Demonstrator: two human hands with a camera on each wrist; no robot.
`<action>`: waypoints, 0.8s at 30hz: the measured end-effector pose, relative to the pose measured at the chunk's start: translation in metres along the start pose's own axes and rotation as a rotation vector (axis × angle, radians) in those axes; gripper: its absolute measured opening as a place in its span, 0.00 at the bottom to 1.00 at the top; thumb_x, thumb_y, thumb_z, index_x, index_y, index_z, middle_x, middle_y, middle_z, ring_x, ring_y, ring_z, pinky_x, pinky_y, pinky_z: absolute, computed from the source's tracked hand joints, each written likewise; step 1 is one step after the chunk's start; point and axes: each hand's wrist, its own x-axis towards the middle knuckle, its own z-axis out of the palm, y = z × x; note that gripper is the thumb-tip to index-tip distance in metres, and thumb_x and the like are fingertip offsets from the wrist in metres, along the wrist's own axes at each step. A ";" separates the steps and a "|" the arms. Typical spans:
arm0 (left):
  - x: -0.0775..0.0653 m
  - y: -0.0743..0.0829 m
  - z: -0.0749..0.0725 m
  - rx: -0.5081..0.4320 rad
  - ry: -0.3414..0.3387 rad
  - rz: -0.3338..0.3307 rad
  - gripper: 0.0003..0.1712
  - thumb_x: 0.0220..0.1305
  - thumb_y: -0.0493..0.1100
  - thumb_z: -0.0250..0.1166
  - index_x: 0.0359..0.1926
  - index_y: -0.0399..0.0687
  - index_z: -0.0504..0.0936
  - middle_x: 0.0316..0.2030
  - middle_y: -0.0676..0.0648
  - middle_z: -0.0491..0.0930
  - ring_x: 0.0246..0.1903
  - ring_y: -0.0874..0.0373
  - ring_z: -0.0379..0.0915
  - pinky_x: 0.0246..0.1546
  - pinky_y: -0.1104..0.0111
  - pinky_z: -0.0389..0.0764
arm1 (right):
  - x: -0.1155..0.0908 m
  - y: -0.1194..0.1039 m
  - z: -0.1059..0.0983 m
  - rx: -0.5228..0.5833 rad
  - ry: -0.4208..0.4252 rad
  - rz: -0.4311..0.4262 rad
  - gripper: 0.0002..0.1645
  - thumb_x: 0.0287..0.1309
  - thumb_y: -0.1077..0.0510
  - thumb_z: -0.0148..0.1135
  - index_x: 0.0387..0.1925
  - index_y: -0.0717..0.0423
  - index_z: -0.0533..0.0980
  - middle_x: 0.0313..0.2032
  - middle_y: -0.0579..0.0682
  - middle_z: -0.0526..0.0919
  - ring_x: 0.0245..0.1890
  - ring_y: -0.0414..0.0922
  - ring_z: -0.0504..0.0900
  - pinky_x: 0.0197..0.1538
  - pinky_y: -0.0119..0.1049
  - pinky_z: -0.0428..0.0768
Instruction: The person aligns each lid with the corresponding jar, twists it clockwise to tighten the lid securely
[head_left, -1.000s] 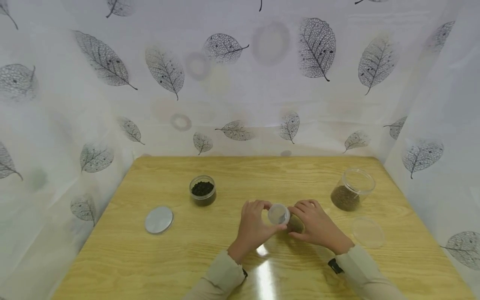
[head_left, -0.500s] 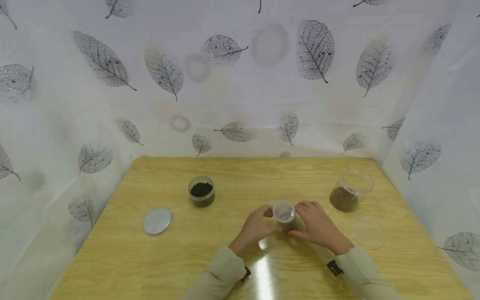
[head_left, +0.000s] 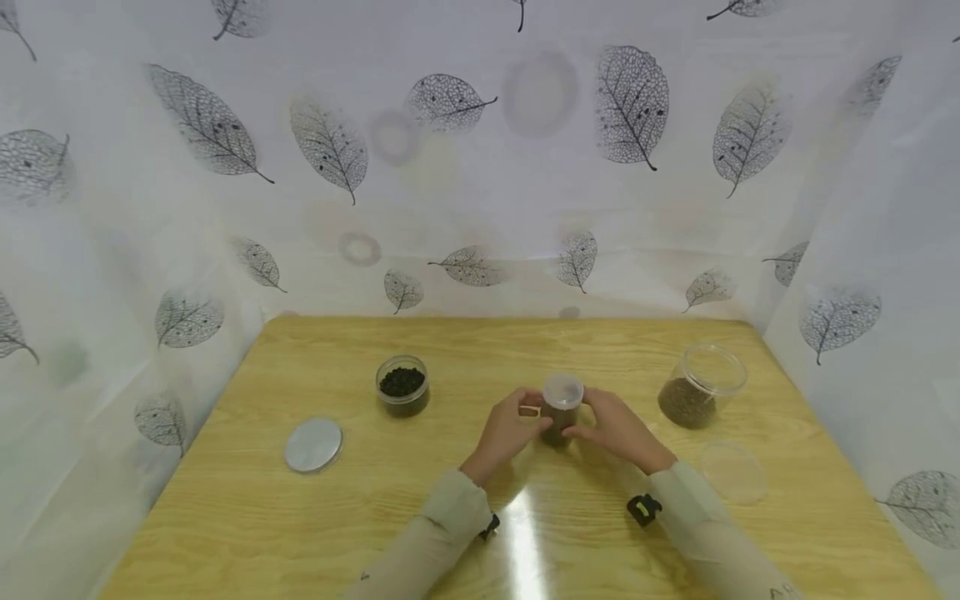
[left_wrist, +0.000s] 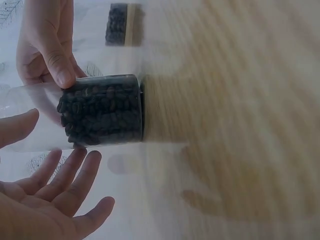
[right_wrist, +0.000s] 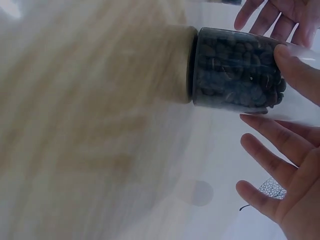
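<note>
Upright on the table between both hands is a clear jar [head_left: 559, 417] partly filled with dark coffee beans [left_wrist: 102, 110], its round top whitish in the head view. My left hand [head_left: 510, 432] holds the jar from the left, thumb on the near side and fingers spread on the far side. From the right, my right hand [head_left: 618, 429] grips it, its thumb [right_wrist: 297, 67] pressed along the upper wall. In the wrist views the jar's base sits right at the tabletop, and the upper part of the jar shows no beans.
A small open jar of black grains [head_left: 402, 402] stands at the back left, with a silver lid [head_left: 313, 445] in front of it. At the right is a wider open jar of brown contents [head_left: 686, 402]; a clear lid [head_left: 733, 472] lies nearby. A leaf-print curtain [head_left: 480, 183] surrounds the table [head_left: 300, 533].
The jar, tilted with its top toward the left a second ago, now stands upright. Both hands have moved with it slightly toward the table's far edge.
</note>
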 end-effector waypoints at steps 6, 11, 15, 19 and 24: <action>0.026 -0.003 -0.009 0.028 0.010 -0.003 0.22 0.61 0.43 0.64 0.56 0.43 0.73 0.51 0.42 0.79 0.50 0.48 0.77 0.48 0.60 0.80 | 0.024 0.005 -0.002 0.026 -0.034 0.038 0.40 0.51 0.53 0.68 0.65 0.57 0.64 0.60 0.58 0.74 0.58 0.58 0.74 0.59 0.55 0.72; 0.048 -0.004 -0.015 0.048 0.017 0.018 0.22 0.62 0.42 0.63 0.56 0.41 0.73 0.52 0.41 0.79 0.51 0.47 0.77 0.49 0.59 0.79 | 0.042 0.011 -0.004 0.010 -0.031 0.045 0.41 0.54 0.53 0.65 0.67 0.57 0.60 0.60 0.60 0.73 0.57 0.60 0.75 0.58 0.56 0.73; 0.061 -0.006 -0.018 0.063 0.031 0.027 0.22 0.62 0.42 0.63 0.56 0.41 0.73 0.52 0.41 0.79 0.51 0.46 0.76 0.50 0.60 0.79 | 0.053 0.017 -0.004 0.003 -0.028 0.049 0.41 0.55 0.53 0.64 0.67 0.59 0.59 0.60 0.62 0.72 0.57 0.61 0.75 0.57 0.56 0.73; 0.070 -0.007 -0.019 0.070 0.046 0.028 0.22 0.62 0.43 0.63 0.57 0.41 0.73 0.52 0.41 0.78 0.52 0.46 0.76 0.51 0.59 0.78 | 0.062 0.024 -0.003 0.000 -0.021 0.052 0.40 0.55 0.54 0.64 0.66 0.60 0.59 0.60 0.63 0.72 0.57 0.62 0.74 0.57 0.57 0.73; 0.079 -0.009 -0.020 0.058 0.057 0.024 0.23 0.63 0.43 0.62 0.57 0.43 0.72 0.52 0.41 0.78 0.53 0.46 0.75 0.52 0.58 0.77 | 0.071 0.030 -0.002 0.009 -0.012 0.053 0.38 0.56 0.54 0.63 0.65 0.61 0.60 0.59 0.64 0.73 0.57 0.62 0.74 0.58 0.57 0.72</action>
